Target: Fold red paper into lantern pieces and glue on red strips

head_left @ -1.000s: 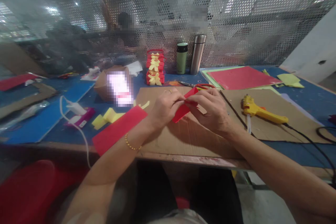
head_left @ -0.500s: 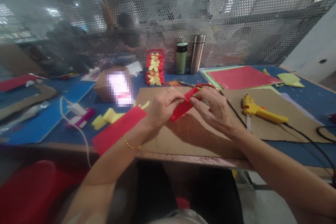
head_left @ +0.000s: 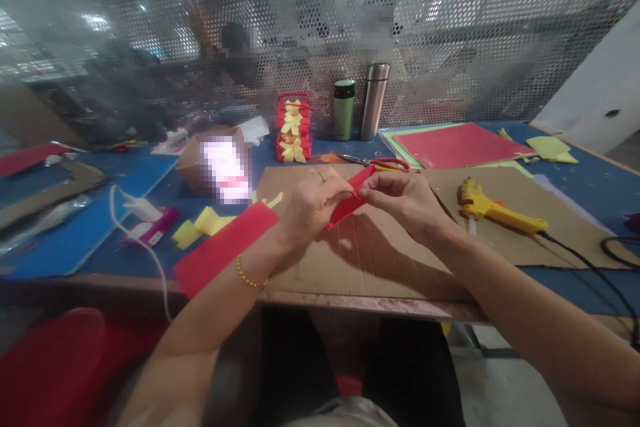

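Note:
Between my two hands is a folded strip of red paper (head_left: 345,212), held above a sheet of brown cardboard (head_left: 320,267). My left hand (head_left: 315,199) pinches it from the left, thumb and forefinger closed near its middle. From the right, my right hand (head_left: 400,200) grips the same strip with its fingertips, close beside the left ones. Part of the strip is covered by my fingers. Left of my left hand lies a flat red paper sheet (head_left: 225,247). Behind my hands rest scissors (head_left: 390,164) with red handles.
A yellow glue gun (head_left: 500,210) with a black cord lies at right. Red sheets (head_left: 465,145) are stacked behind it. A green bottle (head_left: 344,110), a steel flask (head_left: 375,103) and a red paper piece with yellow bows (head_left: 293,127) stand at the back. A lit phone (head_left: 226,170) leans at left.
My right hand has turned slightly, its fingers now drawn closer together on the red paper. The paper stays held in both hands, and the view has shifted a little.

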A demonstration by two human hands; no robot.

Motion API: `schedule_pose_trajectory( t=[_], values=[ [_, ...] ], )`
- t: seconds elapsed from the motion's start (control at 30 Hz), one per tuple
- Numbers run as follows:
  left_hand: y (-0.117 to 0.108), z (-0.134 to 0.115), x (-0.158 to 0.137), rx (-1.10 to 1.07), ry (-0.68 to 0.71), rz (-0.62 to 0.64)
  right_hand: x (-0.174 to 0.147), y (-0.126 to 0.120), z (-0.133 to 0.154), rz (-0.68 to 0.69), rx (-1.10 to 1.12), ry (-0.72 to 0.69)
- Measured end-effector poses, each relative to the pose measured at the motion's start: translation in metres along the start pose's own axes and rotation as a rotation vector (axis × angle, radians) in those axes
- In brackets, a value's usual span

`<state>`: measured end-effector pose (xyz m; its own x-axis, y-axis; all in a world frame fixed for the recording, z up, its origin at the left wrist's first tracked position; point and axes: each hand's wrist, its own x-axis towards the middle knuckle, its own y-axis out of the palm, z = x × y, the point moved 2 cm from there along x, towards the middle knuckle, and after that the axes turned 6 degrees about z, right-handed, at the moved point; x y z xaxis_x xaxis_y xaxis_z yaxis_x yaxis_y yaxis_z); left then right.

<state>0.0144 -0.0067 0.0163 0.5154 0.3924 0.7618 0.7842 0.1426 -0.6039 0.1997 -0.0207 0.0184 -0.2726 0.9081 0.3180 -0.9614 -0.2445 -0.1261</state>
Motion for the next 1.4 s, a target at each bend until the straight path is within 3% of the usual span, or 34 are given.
schedule_pose_trajectory(
  t=[0.43, 0.87, 1.0, 1.1, 1.23, 1.4],
  values=[
    [0.001, -0.004, 0.000, -0.060, -0.042, 0.015, 0.001, -0.003, -0.002, 0.017, -0.201, -0.086],
    [0.000, -0.001, 0.000, -0.068, -0.099, 0.078, 0.002, -0.005, -0.004, 0.000, -0.212, -0.056],
    [-0.001, -0.003, 0.000, -0.134, -0.167, 0.041, 0.000, -0.010, 0.000, -0.117, -0.348, -0.167],
    [-0.003, -0.006, 0.001, -0.229, -0.228, 0.011, -0.005, -0.012, 0.007, -0.244, -0.510, -0.360],
    [-0.005, -0.009, 0.004, -0.335, -0.228, -0.035, -0.011, -0.006, 0.013, -0.154, -0.731, -0.599],
    [-0.006, -0.011, 0.005, -0.346, -0.168, -0.029, -0.014, 0.000, 0.012, -0.135, -0.733, -0.563]
  ],
)
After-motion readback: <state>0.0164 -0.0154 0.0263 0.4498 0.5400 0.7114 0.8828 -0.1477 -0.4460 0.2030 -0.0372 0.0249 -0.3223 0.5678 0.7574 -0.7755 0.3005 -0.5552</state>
